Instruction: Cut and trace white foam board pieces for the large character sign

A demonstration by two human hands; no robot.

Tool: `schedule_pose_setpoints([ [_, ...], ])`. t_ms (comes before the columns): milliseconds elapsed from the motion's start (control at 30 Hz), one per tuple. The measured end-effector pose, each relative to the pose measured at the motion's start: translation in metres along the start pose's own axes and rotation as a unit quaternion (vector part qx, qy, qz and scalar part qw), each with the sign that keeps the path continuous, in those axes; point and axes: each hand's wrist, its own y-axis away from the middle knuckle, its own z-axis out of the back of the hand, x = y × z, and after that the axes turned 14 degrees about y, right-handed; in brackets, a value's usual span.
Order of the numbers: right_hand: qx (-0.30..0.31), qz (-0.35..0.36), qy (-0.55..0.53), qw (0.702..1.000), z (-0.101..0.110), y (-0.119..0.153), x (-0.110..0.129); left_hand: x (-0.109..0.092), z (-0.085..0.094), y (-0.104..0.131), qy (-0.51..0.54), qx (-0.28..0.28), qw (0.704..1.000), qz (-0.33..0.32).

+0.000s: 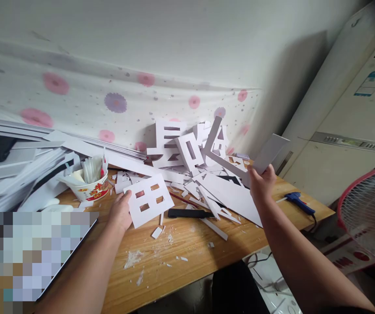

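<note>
The white card [149,197] with four cut-out windows extends rightward from the left hand [121,211], which pinches its near left edge. Well apart, the right hand [263,183] grips a bent white strip [228,164], its lower length running leftward and away from the fingers, above the wooden surface [161,270], with white cut-out shapes [160,138] beyond.

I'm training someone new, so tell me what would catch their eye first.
Probably the white panel with four rectangular holes, held in the left hand over the wooden table. Next, the white cut-out shapes piled at the back, before the flowered sheet, and the right hand, gripping another white piece. At the table's right end, the blue glue gun stands out.
</note>
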Motion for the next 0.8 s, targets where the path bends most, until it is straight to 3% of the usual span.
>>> schedule_pose_setpoints([
  [67, 0.056, -0.024, -0.044, 0.997, -0.002, 0.012, 0.006, 0.0, 0.0, 0.001, 0.004, 0.014, 1.0, 0.003],
  [133, 0.16, -0.052, -0.075, 0.983, -0.006, 0.031, 0.012, 0.001, 0.001, 0.002, 0.007, 0.023, 1.0, 0.01],
  [233, 0.323, -0.083, -0.092, 0.938, -0.015, 0.068, 0.019, 0.004, 0.001, 0.004, 0.013, 0.041, 0.998, 0.04],
  [300, 0.391, -0.094, -0.092, 0.911, -0.023, 0.091, 0.022, 0.007, 0.0, 0.006, 0.022, 0.057, 0.996, 0.061],
  [500, 0.44, -0.111, -0.079, 0.888, -0.048, 0.125, 0.026, 0.006, -0.002, 0.02, 0.002, 0.122, 0.982, 0.143],
  [600, 0.468, -0.125, -0.106, 0.869, -0.054, 0.13, 0.029, 0.0, -0.002, 0.025, -0.015, 0.153, 0.979, 0.136],
  [733, 0.553, -0.147, -0.189, 0.798, -0.046, 0.131, 0.032, -0.008, -0.001, 0.028, 0.004, 0.178, 0.978, 0.113],
  [800, 0.607, -0.157, -0.269, 0.731, -0.037, 0.131, 0.033, -0.01, 0.0, 0.029, 0.011, 0.22, 0.965, 0.145],
])
